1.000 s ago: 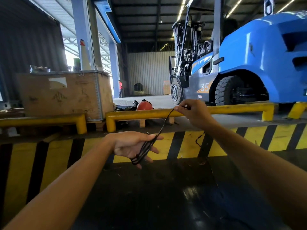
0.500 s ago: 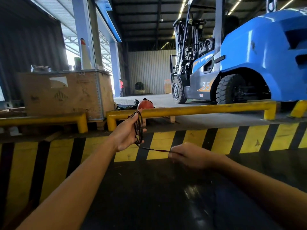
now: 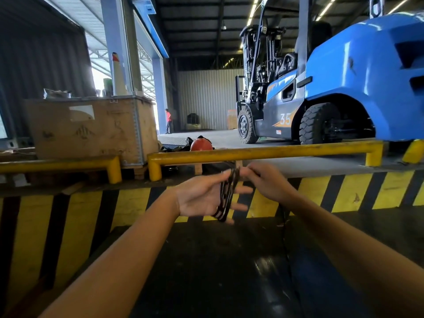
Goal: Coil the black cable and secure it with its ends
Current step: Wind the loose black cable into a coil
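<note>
The black cable (image 3: pixel 226 196) is wound in several loops around the spread fingers of my left hand (image 3: pixel 202 198), which is held palm up at mid frame. My right hand (image 3: pixel 267 182) sits just to the right of the coil, its fingers pinching the cable's free strand at the top of the loops. A loose length of the cable (image 3: pixel 284 226) hangs down from my right hand toward the dark floor. The cable's ends are not visible.
A yellow guard rail (image 3: pixel 263 152) runs across just behind my hands, above a yellow-and-black striped curb (image 3: pixel 344 191). A blue forklift (image 3: pixel 344 88) stands at the right beyond the rail. A wooden crate (image 3: pixel 91 127) stands at the left. A person (image 3: pixel 168 120) stands far back.
My right hand has come up from below the coil to its top right, bringing the strand over the loops. My left hand has dropped and turned palm up.
</note>
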`<state>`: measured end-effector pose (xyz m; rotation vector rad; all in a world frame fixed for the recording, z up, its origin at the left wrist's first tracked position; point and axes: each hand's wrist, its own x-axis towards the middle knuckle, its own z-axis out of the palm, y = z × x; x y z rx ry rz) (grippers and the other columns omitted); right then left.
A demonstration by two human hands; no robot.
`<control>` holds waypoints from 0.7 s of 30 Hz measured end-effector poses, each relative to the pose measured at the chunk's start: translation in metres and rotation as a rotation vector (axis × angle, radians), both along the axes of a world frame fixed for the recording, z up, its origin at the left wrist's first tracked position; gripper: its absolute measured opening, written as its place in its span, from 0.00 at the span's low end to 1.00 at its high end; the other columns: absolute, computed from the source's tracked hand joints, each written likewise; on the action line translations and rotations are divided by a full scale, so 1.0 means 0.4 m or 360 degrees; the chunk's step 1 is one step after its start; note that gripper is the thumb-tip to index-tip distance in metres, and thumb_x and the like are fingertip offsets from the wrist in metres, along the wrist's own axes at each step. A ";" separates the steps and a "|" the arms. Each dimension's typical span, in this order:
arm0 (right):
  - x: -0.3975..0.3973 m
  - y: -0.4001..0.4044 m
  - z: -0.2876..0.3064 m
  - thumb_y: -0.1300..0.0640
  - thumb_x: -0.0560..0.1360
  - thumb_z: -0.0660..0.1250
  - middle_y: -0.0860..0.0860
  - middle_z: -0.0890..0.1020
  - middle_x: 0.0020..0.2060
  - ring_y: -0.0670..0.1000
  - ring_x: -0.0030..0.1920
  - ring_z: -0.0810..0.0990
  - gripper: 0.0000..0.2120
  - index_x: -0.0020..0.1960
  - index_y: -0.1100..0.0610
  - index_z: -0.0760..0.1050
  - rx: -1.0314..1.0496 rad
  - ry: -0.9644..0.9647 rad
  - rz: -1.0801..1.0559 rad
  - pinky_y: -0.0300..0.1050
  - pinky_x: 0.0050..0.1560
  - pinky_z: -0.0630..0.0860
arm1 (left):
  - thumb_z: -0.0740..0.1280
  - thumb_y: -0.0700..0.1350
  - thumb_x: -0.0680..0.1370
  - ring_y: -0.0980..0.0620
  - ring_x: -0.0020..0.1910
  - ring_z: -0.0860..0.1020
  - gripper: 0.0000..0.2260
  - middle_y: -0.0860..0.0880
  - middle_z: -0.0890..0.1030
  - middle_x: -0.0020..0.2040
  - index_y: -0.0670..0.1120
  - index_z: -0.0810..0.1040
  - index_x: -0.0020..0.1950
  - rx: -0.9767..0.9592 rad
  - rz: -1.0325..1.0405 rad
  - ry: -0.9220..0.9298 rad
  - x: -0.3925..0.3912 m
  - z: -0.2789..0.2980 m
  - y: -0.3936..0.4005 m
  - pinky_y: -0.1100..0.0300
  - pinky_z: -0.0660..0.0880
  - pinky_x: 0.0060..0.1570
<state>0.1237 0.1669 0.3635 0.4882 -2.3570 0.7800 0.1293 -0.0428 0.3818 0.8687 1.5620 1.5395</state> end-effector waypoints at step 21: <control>0.085 0.027 0.071 0.52 0.71 0.71 0.44 0.72 0.28 0.44 0.30 0.71 0.09 0.36 0.49 0.71 0.0299 0.0066 -0.0020 0.36 0.32 0.65 | 0.58 0.62 0.77 0.44 0.65 0.72 0.26 0.46 0.71 0.69 0.54 0.65 0.73 -0.0930 0.0309 0.0541 0.004 -0.063 -0.005 0.47 0.70 0.61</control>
